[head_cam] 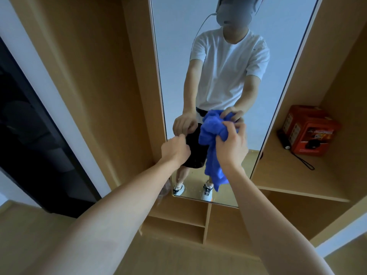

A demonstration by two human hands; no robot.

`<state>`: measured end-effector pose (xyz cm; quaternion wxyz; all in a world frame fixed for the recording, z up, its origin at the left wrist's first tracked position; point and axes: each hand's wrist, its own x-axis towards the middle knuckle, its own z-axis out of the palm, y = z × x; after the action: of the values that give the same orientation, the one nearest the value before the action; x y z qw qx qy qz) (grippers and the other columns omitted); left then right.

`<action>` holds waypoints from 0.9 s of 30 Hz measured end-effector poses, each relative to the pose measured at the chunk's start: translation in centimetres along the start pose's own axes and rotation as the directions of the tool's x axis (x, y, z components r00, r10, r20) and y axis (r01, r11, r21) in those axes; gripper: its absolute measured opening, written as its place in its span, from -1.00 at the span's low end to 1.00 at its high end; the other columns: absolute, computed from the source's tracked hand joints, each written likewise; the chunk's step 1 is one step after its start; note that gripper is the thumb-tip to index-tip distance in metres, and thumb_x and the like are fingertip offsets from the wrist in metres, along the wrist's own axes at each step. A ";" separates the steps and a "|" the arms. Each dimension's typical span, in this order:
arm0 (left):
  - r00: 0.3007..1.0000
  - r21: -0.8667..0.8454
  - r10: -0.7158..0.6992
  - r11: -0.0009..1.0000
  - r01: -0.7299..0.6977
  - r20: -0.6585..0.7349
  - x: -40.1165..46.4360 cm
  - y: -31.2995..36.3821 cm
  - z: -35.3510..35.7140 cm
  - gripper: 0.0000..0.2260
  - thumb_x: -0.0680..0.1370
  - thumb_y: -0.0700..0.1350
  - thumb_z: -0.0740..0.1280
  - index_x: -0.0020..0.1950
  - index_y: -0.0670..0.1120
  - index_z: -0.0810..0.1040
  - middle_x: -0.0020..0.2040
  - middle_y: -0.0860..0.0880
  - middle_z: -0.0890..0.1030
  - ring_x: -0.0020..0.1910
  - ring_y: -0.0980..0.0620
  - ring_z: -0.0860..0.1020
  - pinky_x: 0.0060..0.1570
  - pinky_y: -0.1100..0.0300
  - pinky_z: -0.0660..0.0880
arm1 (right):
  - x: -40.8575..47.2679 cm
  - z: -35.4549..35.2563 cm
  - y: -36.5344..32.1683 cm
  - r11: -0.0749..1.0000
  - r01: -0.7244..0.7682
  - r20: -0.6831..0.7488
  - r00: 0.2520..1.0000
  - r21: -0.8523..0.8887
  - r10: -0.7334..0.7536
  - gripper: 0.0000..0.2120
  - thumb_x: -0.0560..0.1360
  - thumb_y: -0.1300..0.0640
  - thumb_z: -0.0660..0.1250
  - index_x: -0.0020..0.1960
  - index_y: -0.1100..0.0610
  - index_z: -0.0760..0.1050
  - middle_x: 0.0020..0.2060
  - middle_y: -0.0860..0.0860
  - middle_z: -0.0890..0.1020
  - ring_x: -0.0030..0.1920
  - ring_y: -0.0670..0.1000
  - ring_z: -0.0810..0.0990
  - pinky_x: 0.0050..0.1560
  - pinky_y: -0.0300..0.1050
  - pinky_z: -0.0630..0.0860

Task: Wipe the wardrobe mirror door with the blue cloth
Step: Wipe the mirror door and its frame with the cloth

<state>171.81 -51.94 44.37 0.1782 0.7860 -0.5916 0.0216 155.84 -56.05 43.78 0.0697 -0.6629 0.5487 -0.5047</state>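
Wardrobe mirror [178,56]; bunched, dangling blue cloth [212,139]

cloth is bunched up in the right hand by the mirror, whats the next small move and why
Probably press the blue cloth flat against the mirror and start a stroke. The right hand grips it as a wad at the lower glass, with a tail hanging loose, so little fabric would meet the surface. The left hand is curled beside it, holding nothing that I can see, and could help spread it.

Mirror door [178,56] between wardrobe panels; box [307,130] on right shelf [288,171].
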 end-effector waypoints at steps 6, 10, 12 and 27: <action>0.874 -0.047 0.392 0.905 -0.422 -0.288 0.3 2.9 -1.1 -0.88 0.48 -0.27 0.23 -0.01 -0.15 0.47 -0.08 -0.05 0.50 -0.07 -0.08 0.48 -0.24 0.14 0.33 | 1.3 -1.5 1.0 0.999 -0.045 -0.077 0.996 0.014 0.046 -0.66 0.46 0.18 0.33 0.18 -0.09 0.43 0.07 -0.09 0.37 -0.01 0.03 0.48 -0.26 -0.11 0.39; 0.812 0.007 0.457 0.873 -0.488 -0.363 0.9 4.6 -1.7 -0.80 0.44 -0.28 0.24 0.05 -0.19 0.51 -0.03 -0.09 0.53 -0.05 -0.09 0.47 -0.15 0.13 0.40 | -2.2 -0.2 4.1 0.985 -0.162 0.067 0.984 -0.059 0.166 -0.69 0.47 0.15 0.32 0.18 -0.08 0.43 0.09 -0.09 0.37 0.04 0.08 0.50 -0.24 -0.11 0.36; 0.800 0.028 0.479 0.863 -0.504 -0.360 0.9 5.0 -1.9 -0.82 0.43 -0.28 0.25 0.02 -0.19 0.51 -0.06 -0.11 0.54 -0.06 -0.11 0.48 -0.14 0.11 0.41 | -2.8 -0.2 4.6 0.975 -0.198 0.114 0.971 -0.096 0.208 -0.71 0.48 0.14 0.30 0.18 -0.08 0.44 0.10 -0.07 0.38 0.07 0.09 0.49 -0.23 -0.10 0.37; 0.764 0.048 0.542 0.825 -0.563 -0.351 0.4 7.6 -2.1 -0.80 0.41 -0.32 0.29 0.01 -0.25 0.56 -0.14 -0.15 0.56 -0.15 -0.14 0.51 -0.21 0.14 0.32 | -1.8 -2.0 6.4 0.952 -0.283 0.039 0.957 -0.116 0.289 -0.68 0.49 0.14 0.30 0.22 -0.04 0.45 0.12 -0.01 0.39 0.10 0.10 0.46 -0.19 -0.07 0.39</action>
<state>165.17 -53.47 48.42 0.2895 0.5544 -0.7557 0.1943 150.32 -56.23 39.54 0.1209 -0.5932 0.6635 -0.4397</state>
